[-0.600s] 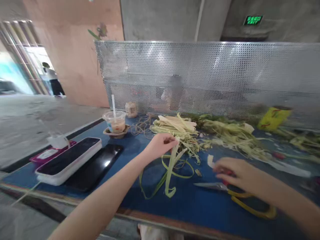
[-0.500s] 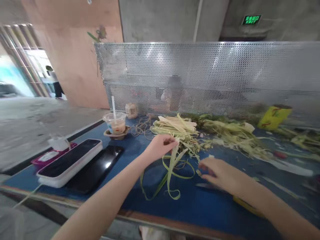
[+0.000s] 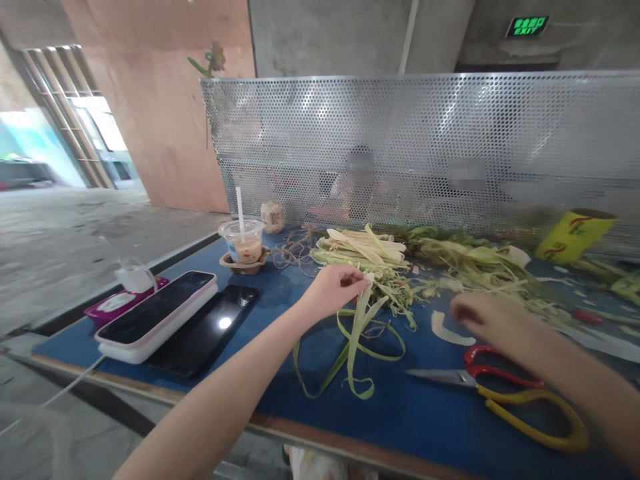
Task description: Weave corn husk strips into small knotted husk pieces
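My left hand (image 3: pixel 344 288) is closed in a pinch on the top end of some pale green corn husk strips (image 3: pixel 358 340). Their long, curled ends hang down and loop on the blue tabletop. My right hand (image 3: pixel 477 315), smeared by motion, is above the table to the right, and its fingers do not show clearly. Below it lie scissors (image 3: pixel 470 380) with one red and one yellow handle, blades towards the left. A short pale husk piece (image 3: pixel 447 331) rests just left of my right hand. Behind my left hand is a bundle of husk strips (image 3: pixel 357 250).
Loose husks (image 3: pixel 465 257) spread along the back right, near a yellow roll (image 3: pixel 575 237). At left are a drink cup (image 3: pixel 244 248) with a straw, tangled twine (image 3: pixel 297 250), a white-cased phone (image 3: pixel 160 313) and a black phone (image 3: pixel 207 333). A perforated metal screen (image 3: pixel 400 140) stands behind.
My right hand has moved right, uncovering the scissors' handles and the pale husk piece. My left hand keeps its pinch on the strips. The whole view has shifted slightly.
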`<state>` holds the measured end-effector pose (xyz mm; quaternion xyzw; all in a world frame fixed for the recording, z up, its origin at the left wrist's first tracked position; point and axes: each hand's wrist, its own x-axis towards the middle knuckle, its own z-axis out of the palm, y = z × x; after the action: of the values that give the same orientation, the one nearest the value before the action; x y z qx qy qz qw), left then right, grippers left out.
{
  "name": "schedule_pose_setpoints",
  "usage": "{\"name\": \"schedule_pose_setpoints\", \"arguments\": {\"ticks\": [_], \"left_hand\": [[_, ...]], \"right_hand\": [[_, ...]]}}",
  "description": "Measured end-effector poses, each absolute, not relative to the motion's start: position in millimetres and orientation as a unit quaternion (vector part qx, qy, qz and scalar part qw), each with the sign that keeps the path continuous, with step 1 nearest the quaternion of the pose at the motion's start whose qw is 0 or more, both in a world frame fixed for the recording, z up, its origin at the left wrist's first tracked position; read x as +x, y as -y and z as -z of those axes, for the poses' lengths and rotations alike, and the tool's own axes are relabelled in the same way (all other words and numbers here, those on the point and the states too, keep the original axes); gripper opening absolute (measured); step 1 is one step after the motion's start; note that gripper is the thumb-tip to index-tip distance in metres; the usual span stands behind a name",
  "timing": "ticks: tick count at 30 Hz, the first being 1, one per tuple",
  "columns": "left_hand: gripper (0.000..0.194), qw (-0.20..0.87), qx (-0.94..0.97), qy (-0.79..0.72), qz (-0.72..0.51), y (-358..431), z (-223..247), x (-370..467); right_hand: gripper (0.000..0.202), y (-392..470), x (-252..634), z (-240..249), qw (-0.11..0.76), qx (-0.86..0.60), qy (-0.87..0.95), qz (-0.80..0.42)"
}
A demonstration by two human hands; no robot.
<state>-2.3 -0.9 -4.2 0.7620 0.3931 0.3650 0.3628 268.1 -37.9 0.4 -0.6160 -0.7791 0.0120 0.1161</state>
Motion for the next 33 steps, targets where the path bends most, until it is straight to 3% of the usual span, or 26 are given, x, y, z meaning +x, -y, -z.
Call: {"name": "schedule_pose_setpoints", "arguments": {"ticks": [3, 6, 9, 11, 12, 20, 28, 31, 33], "left_hand": [[0.02, 0.389, 0.75, -0.388, -0.369, 1, 5, 0], [0.02, 0.424, 0.727, -0.391, -0.372, 2, 8, 3], [0.024, 0.457, 0.706, -0.387, -0.378, 4, 12, 7], [0.028, 0.46, 0.704, -0.385, -0.38, 6, 14, 9], [0.03, 0.458, 0.706, -0.382, -0.382, 7, 15, 10], [0.022, 0.445, 0.702, -0.389, -0.398, 13, 20, 22], [0.033, 0.49, 0.715, -0.343, -0.362, 11, 19, 24], [0.027, 0.437, 0.741, -0.362, -0.358, 7, 17, 23], [0.026, 0.336, 0.779, -0.409, -0.338, 3, 18, 22]], "right_hand": [[0.023, 26, 288, -24, 0.176, -0.693, 0.695, 0.076], [0.017, 18, 268, -27, 0.207, -0.678, 0.701, 0.073], [0.024, 19, 221, -17, 0.219, -0.61, 0.761, -0.01], [0.026, 21, 193, -10, 0.267, -0.522, 0.787, -0.193], [0.024, 23, 184, -6, 0.292, -0.505, 0.779, -0.229], [0.021, 26, 185, 9, 0.343, -0.475, 0.764, -0.27], [0.031, 24, 197, 12, 0.38, -0.459, 0.716, -0.363], [0.029, 23, 205, 9, 0.393, -0.467, 0.694, -0.382], [0.028, 22, 213, 5, 0.402, -0.477, 0.678, -0.39]]}}
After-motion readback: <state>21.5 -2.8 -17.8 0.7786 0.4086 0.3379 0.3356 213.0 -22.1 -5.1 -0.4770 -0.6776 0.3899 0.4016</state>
